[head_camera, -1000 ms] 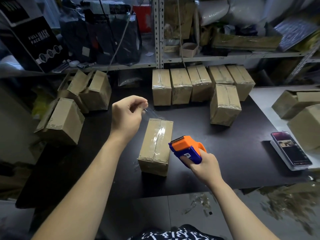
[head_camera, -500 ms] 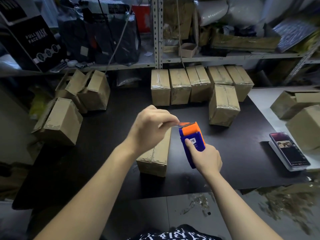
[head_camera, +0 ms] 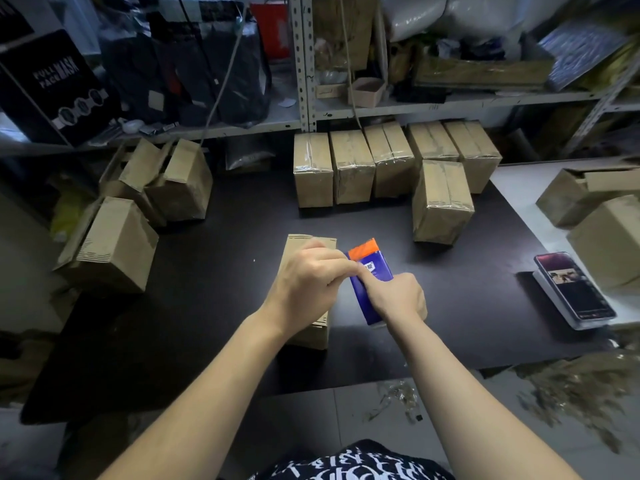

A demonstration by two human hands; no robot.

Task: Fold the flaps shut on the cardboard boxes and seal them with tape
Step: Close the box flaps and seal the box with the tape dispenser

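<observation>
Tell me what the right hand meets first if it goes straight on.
Probably the left hand, whose fingers touch the tape dispenser that the right hand holds; depth is unclear.

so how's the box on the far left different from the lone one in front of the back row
The far-left box has a flap hanging open and no tape showing; the lone box is shut and wrapped in glossy tape. Both are plain brown cardboard.
</observation>
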